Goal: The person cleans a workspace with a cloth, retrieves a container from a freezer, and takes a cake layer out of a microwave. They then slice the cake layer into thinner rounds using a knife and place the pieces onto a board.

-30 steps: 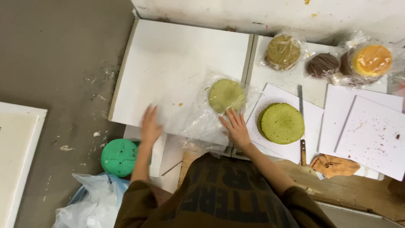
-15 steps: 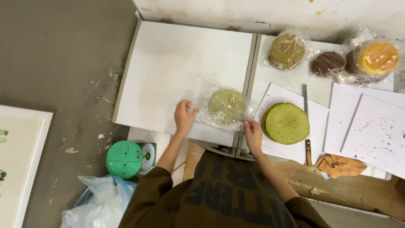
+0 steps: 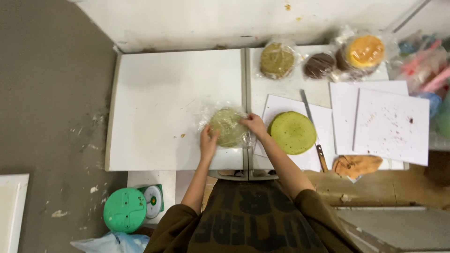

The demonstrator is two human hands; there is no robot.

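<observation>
Both hands on a wrapped cake round

The left hand [image 3: 208, 139] and right hand [image 3: 254, 124] clasp the plastic-wrapped green cake round [image 3: 228, 126] (bare green round [image 3: 292, 132] just right) on the white table [image 3: 159, 103].

Bare green cake round [image 3: 293, 132] on a white card [image 3: 281, 105] at the right white tabletop's [image 3: 290, 86] front edge; long knife [image 3: 313, 131] just beside it, handle toward the front. Along the back edge: three wrapped rounds, olive [image 3: 277, 59], dark brown [image 3: 318, 66], orange-topped [image 3: 364, 51]. Further white cards [image 3: 391, 124] to the right, the nearer one crumb-speckled. Brown scrap [image 3: 357, 165] at the front right. On the floor below the left tabletop's [image 3: 178, 89] front edge: green round lid [image 3: 124, 210], small scale [image 3: 153, 201].
</observation>
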